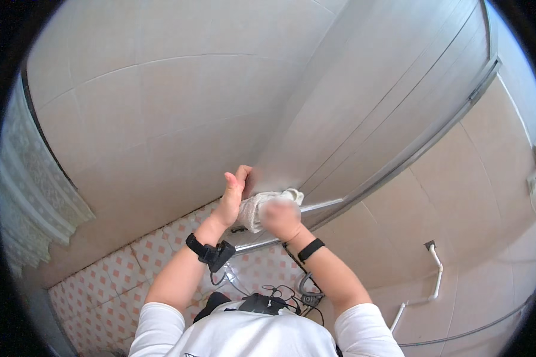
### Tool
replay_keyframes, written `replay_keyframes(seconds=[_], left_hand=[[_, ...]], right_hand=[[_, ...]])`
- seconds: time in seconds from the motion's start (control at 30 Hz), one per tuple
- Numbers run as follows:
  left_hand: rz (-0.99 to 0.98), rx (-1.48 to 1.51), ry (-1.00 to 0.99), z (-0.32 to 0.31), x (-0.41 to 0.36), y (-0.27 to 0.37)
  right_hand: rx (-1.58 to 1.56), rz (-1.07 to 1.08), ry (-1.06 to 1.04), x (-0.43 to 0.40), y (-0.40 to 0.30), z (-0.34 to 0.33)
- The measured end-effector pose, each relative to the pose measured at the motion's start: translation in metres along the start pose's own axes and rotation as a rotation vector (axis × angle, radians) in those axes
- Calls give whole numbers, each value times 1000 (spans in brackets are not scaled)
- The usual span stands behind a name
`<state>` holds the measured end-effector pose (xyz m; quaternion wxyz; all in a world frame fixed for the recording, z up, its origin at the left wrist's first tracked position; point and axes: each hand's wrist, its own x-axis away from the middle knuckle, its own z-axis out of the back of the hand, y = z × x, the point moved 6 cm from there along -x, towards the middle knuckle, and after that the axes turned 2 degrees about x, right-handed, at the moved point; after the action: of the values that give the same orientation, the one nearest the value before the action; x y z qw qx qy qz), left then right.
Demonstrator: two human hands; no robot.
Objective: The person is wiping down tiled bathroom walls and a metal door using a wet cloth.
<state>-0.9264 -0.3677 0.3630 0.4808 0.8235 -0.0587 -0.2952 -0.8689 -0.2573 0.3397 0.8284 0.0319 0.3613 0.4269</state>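
Observation:
A bunched white textured cloth [252, 214] is in my right hand [281, 216], whose fingers are blurred. The cloth lies against a smooth, pale, glossy panel [321, 129] in front of me. My left hand [232, 201] is just left of the cloth, thumb raised and apart from the bent forefinger. Its fingertips reach the panel or lie very near it; blur hides the exact contact. The other fingers of that hand are partly hidden. Black bands circle both wrists, and the left one carries a small black device [221, 256].
A metal rail [406, 165] runs along the panel's right side, and another metal bar [257, 245] lies below the cloth. Cables [290, 299] hang near my waist. White pipe [437, 272] crosses the right tiled wall. A lace curtain [40, 192] hangs left above patterned floor tiles [116, 276].

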Motion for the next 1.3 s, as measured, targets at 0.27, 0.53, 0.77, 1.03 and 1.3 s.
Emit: replay_keyframes(seconds=[0.27, 0.53, 0.77, 1.03, 1.3], left_hand=[[62, -536, 123, 39, -3, -21], [-57, -480, -123, 47, -18, -20], [109, -400, -429, 29, -48, 12], [76, -421, -644, -12, -93, 57], [-238, -442, -879, -131, -153, 110]], right_hand=[[-819, -757, 141, 22, 26, 30], [-1567, -1257, 866, 40, 84, 133], [-1596, -1186, 1234, 27, 105, 198], [-1246, -1176, 1465, -30, 112, 257], [-240, -1230, 1380, -107, 139, 394]])
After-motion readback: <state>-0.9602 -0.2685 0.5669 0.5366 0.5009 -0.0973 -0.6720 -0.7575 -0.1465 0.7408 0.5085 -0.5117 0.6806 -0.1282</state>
